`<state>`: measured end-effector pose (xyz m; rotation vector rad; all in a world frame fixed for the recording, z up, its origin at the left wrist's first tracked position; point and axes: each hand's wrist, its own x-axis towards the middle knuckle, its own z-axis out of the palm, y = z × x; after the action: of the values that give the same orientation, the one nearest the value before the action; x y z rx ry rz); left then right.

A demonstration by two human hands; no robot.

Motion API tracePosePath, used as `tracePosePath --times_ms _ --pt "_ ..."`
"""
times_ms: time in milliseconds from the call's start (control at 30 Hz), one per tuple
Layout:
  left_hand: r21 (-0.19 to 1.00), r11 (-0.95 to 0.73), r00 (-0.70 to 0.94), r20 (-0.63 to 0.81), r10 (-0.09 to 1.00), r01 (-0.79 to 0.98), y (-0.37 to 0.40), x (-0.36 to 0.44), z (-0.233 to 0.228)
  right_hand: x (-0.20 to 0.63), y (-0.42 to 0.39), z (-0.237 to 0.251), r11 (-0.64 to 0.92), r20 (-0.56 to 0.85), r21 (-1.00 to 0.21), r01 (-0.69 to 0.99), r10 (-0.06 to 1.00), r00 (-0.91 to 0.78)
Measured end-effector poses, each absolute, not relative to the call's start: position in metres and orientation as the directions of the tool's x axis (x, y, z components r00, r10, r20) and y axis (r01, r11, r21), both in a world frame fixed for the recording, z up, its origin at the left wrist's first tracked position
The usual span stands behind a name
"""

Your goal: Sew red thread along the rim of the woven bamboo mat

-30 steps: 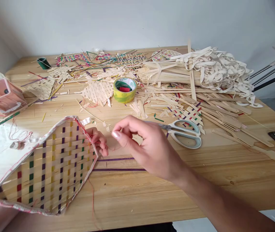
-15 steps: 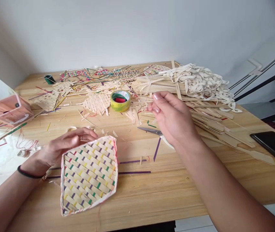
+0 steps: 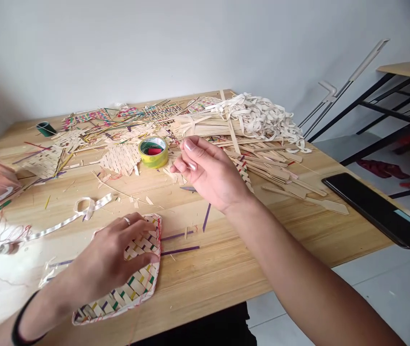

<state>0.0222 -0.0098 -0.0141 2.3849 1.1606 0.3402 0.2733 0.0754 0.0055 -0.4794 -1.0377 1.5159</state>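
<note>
While the left hand (image 3: 113, 259) lies flat and open on the woven mat (image 3: 132, 283) at the near edge of the table (image 3: 226, 269), the right hand (image 3: 208, 173) is raised above the strip clutter, fingertips (image 3: 189, 144) pinched together on a thin red thread (image 3: 156, 226) running to the mat.

Bright, even daylight, glare at the left edge, corners vignetted

I'm looking at a craft workroom: the wooden desk (image 3: 280, 230) is littered with bamboo strips (image 3: 262, 158), woven mats (image 3: 120, 158), ribbon (image 3: 262, 115) and a tape roll (image 3: 153, 151), against a bare white wall (image 3: 154, 43).
</note>
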Motion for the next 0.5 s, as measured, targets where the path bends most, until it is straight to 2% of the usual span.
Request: tracePosePath --times_ms 133,367,500 --pt "0.503 -0.510 0.584 0.013 0.812 0.698 -0.015 0.048 -0.025 0.276 0.071 0.016 0.080 0.287 -0.781 -0.619 0.927 -0.243" --pt "0.626 -0.398 0.540 -0.044 0.840 0.670 -0.013 0.043 -0.023 0.284 0.080 0.018 0.099 0.341 -0.670 -0.736 0.922 -0.186" --pt "0.635 -0.344 0.508 -0.089 0.857 0.691 -0.012 0.040 -0.018 0.283 0.084 0.016 0.068 0.335 -0.628 -0.776 0.923 -0.190"
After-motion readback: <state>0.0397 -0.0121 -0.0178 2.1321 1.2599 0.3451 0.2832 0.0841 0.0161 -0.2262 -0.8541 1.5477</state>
